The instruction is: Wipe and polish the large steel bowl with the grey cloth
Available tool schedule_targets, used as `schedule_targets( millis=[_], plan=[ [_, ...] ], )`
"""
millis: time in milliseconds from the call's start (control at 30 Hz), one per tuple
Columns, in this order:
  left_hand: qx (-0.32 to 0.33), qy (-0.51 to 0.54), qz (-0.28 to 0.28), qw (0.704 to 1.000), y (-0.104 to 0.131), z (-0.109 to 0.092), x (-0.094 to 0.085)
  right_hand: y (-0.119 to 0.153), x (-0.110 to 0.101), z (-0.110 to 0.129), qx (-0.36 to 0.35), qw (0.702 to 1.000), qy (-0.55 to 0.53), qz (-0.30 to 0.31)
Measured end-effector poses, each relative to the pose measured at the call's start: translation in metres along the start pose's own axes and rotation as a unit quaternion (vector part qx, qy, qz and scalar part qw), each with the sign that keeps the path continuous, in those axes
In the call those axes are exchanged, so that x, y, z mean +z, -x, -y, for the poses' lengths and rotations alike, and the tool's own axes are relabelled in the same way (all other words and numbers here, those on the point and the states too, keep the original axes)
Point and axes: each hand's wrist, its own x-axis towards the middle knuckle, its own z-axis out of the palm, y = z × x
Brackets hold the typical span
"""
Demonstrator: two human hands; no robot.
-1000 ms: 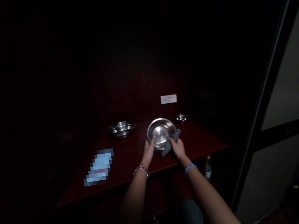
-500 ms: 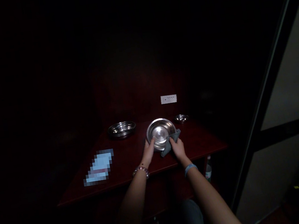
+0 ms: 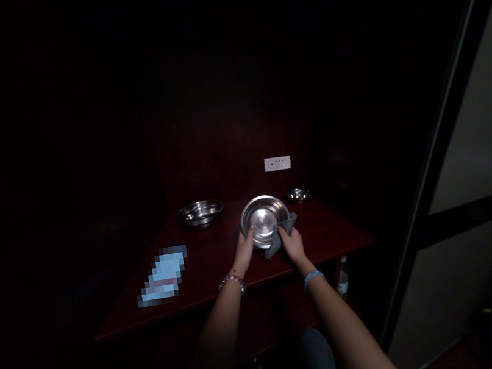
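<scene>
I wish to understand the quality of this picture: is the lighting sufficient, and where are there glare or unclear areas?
In the head view, lighting is poor, with the top and left nearly black; also there, glare whitens the held bowl's inside bottom; the head view shows coarse pixel blocks over a pale-blue patch, and the bottle's label is unreadable.

You faced a dim room, where a white socket panel (image 3: 277,164) sat on a dark red wall (image 3: 222,151). Below the socket panel spread a reddish tabletop (image 3: 326,228); well to that panel's right stood a pale, dark-framed partition (image 3: 487,111).
</scene>
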Motion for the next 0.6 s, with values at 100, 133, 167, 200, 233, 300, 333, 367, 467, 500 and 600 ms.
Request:
schedule_targets(
  millis=[100,133,167,200,233,300,333,367,467,500,600],
  plan=[
    [-0.007,0.000,-0.003,1.000,-0.0006,0.0003,0.0004,0.0014,-0.0004,0.0022,0.006,1.000,0.000,-0.005],
    [-0.009,0.001,-0.003,1.000,-0.0012,0.0008,0.0005,0.0016,-0.0004,0.0025,0.008,1.000,-0.003,-0.006],
    [-0.009,0.002,-0.003,1.000,-0.0017,0.0014,0.0006,0.0017,-0.0003,0.0024,0.010,1.000,-0.005,-0.006],
    [-0.008,0.002,-0.003,1.000,-0.0022,0.0021,0.0006,0.0016,-0.0001,0.0020,0.012,1.000,-0.008,-0.006],
    [-0.006,0.003,-0.003,1.000,-0.0026,0.0026,0.0006,0.0014,0.0002,0.0014,0.012,1.000,-0.009,-0.004],
    [-0.006,0.003,-0.003,1.000,-0.0026,0.0028,0.0004,0.0007,0.0007,-0.0001,0.014,1.000,-0.009,-0.006],
    [-0.007,0.002,-0.003,1.000,-0.0022,0.0024,0.0003,0.0003,0.0008,-0.0008,0.015,1.000,-0.008,-0.007],
    [-0.008,0.001,-0.002,1.000,-0.0016,0.0017,0.0002,0.0000,0.0009,-0.0012,0.015,1.000,-0.007,-0.008],
    [-0.005,-0.001,0.001,1.000,0.0003,-0.0008,0.0003,-0.0005,0.0006,-0.0012,0.003,1.000,-0.006,-0.001],
    [-0.003,-0.001,0.002,1.000,0.0006,-0.0013,0.0004,-0.0005,0.0004,-0.0008,-0.001,1.000,-0.007,0.001],
    [-0.004,-0.002,0.001,1.000,-0.0001,0.0000,0.0004,-0.0002,-0.0001,0.0001,0.001,1.000,-0.007,-0.002]
  ],
)
